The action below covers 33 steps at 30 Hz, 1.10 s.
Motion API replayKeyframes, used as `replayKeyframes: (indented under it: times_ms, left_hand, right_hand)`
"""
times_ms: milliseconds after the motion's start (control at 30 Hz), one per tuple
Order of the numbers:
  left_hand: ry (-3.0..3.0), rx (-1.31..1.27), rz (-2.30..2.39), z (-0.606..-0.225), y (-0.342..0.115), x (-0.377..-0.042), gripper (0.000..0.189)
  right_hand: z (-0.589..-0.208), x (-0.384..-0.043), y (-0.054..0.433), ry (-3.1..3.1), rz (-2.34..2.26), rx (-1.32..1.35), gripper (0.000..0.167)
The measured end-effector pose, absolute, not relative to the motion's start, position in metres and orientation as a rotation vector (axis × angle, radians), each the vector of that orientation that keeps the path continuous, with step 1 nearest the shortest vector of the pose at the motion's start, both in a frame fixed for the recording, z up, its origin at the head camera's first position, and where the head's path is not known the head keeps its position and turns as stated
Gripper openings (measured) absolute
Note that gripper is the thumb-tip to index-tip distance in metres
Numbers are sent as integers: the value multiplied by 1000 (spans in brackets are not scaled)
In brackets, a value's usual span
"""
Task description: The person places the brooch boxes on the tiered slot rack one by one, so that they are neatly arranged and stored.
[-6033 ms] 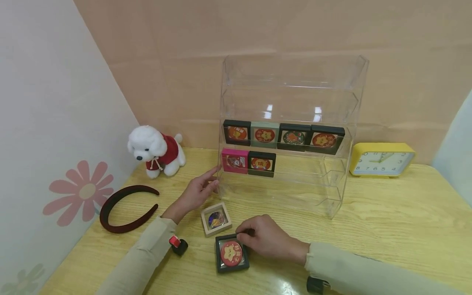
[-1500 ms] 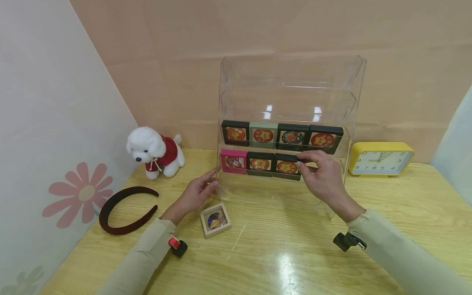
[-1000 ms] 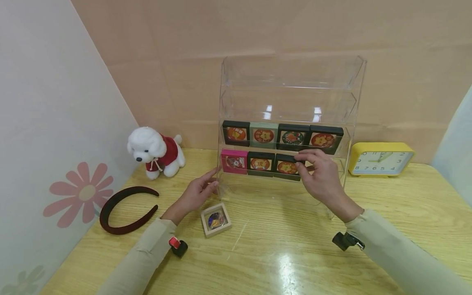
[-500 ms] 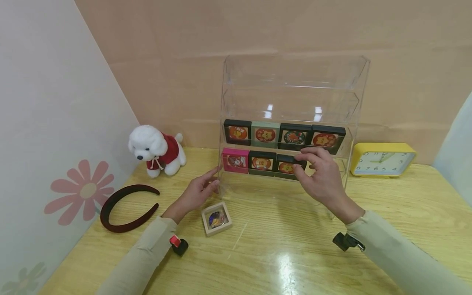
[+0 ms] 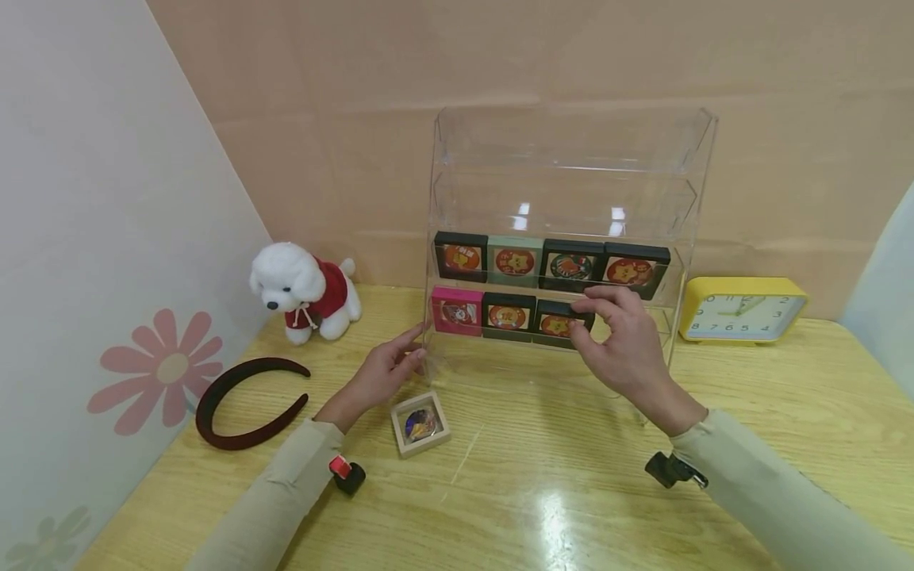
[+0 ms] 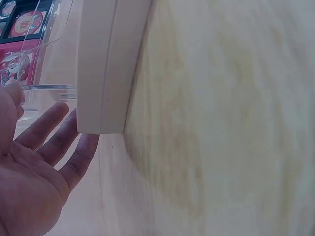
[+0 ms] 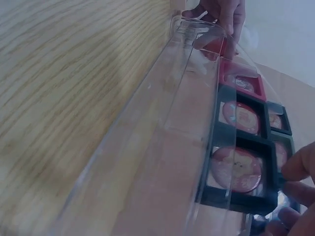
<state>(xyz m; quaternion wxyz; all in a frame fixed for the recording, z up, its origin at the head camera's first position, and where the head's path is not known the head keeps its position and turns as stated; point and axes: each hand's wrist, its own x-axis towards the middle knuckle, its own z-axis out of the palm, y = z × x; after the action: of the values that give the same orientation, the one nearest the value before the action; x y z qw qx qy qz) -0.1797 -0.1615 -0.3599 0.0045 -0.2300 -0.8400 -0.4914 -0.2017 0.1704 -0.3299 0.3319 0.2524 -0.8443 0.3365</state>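
Note:
A clear acrylic display rack (image 5: 560, 198) holds square framed badges in two rows. My left hand (image 5: 378, 373) touches the rack's lower left side. In the left wrist view, the fingers (image 6: 42, 130) look extended and spread. My right hand (image 5: 621, 345) is at the right end of the lower row. Its thumb and index finger are apart at the upper right corner of a black-framed red badge (image 7: 238, 169). A second black frame (image 5: 509, 316) and a pink frame (image 5: 457, 311) are left of that one. Below my left hand, a light wooden frame (image 5: 420, 424) lies on the table.
Several framed badges fill the row above, including a pale green frame (image 5: 515, 260). A plush white dog (image 5: 286, 277) in red and a dark red headband (image 5: 236, 436) are at the left. A yellow clock (image 5: 743, 309) stands right of the rack, on the wooden table (image 5: 514, 507).
My right hand carried the black-framed red badge from the table into the lower row. In the last second its fingers loosened slightly at that frame. My left hand has stayed at the rack's side.

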Motion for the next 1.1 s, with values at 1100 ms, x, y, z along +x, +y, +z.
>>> replayKeyframes:
  times_ms: [1100]
  left_hand:
    - [-2663, -678, -1478, -389, -170, -199, 47]
  right_hand:
    - [-379, -153, 59, -2888, 673, 1346, 41]
